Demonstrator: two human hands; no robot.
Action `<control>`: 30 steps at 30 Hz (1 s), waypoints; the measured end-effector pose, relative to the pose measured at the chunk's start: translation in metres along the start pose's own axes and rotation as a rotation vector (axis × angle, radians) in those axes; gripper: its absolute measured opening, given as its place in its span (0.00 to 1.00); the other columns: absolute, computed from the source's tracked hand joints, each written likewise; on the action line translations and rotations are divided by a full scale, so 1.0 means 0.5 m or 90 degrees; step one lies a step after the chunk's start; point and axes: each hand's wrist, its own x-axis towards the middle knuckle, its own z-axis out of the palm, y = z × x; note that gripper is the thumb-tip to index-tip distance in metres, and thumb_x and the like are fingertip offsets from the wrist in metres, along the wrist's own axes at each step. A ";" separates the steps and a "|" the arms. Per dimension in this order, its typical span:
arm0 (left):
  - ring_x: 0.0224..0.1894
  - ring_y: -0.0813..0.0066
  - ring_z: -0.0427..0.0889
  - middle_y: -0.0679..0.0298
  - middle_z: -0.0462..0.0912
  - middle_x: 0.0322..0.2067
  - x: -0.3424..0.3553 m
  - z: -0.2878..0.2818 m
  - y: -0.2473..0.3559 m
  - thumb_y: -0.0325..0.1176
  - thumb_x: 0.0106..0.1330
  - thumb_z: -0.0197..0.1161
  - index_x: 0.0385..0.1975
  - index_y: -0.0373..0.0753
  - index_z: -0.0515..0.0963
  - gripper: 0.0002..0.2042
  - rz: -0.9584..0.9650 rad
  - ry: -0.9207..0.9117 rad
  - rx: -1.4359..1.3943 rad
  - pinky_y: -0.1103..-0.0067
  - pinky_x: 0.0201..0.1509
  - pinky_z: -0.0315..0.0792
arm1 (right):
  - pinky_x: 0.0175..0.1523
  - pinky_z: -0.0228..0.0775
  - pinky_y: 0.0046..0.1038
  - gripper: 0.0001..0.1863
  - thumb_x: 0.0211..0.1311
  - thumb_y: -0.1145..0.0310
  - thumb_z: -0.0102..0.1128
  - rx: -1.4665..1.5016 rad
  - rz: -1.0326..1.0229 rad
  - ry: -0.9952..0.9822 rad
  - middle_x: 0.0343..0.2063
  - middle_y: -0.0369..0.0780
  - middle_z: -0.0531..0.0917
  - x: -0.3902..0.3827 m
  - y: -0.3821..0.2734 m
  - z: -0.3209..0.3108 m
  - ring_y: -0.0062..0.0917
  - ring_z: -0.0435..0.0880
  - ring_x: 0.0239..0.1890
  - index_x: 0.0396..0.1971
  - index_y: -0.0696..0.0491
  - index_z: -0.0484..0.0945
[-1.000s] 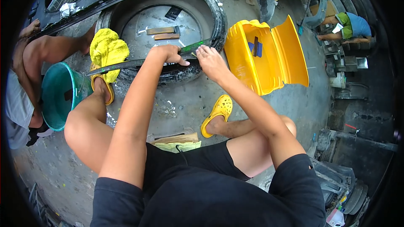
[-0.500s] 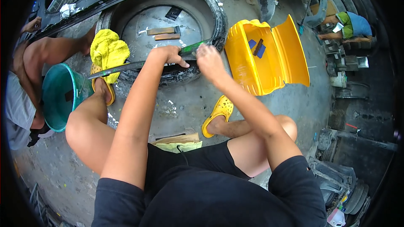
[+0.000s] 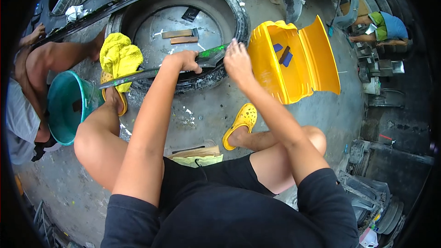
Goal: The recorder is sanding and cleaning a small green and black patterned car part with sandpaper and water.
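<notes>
A long dark strip with bright green patches (image 3: 212, 53), seemingly a car trim piece, lies across the near side of a large tyre (image 3: 239, 23). My left hand (image 3: 184, 60) grips it near the middle, thumb toward me. At its right end my right hand (image 3: 238, 60) has its fingers bent and close together against the tip; whatever they hold is hidden. Inside the tyre lie two brown blocks (image 3: 179, 33) and a small black sheet (image 3: 190, 14). A yellow towel (image 3: 120, 57) hangs over the tyre's left rim, next to the strip's other end.
An open yellow container (image 3: 301, 76) with blue and dark pieces stands at right. A green bucket (image 3: 69, 105) is at left, beside a seated person (image 3: 27, 105) holding another long dark strip (image 3: 101, 10). Another person (image 3: 390, 27) works at far right. Folded paper (image 3: 195, 156) lies before me.
My right hand has shifted slightly right along the strip, toward its end, uncovering more of the green patch. My left hand keeps its hold.
</notes>
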 end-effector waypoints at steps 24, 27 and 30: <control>0.58 0.52 0.75 0.46 0.75 0.56 0.014 0.006 -0.003 0.55 0.44 0.70 0.61 0.34 0.67 0.44 -0.021 0.016 -0.015 0.66 0.62 0.68 | 0.71 0.52 0.38 0.25 0.63 0.69 0.44 0.031 -0.015 0.067 0.57 0.55 0.74 -0.002 0.026 0.007 0.39 0.66 0.67 0.56 0.70 0.69; 0.58 0.52 0.75 0.47 0.76 0.55 0.018 0.020 -0.010 0.51 0.47 0.68 0.61 0.37 0.67 0.40 -0.032 0.027 0.035 0.65 0.61 0.69 | 0.71 0.53 0.39 0.26 0.62 0.69 0.45 0.031 -0.028 0.003 0.56 0.57 0.75 -0.018 -0.035 -0.004 0.41 0.67 0.66 0.55 0.73 0.69; 0.58 0.52 0.75 0.47 0.76 0.55 0.019 0.023 -0.009 0.51 0.48 0.67 0.60 0.37 0.68 0.39 -0.034 0.028 0.035 0.64 0.61 0.69 | 0.70 0.54 0.39 0.25 0.63 0.68 0.45 0.060 -0.046 0.093 0.56 0.56 0.75 -0.030 -0.016 0.016 0.40 0.68 0.65 0.54 0.71 0.71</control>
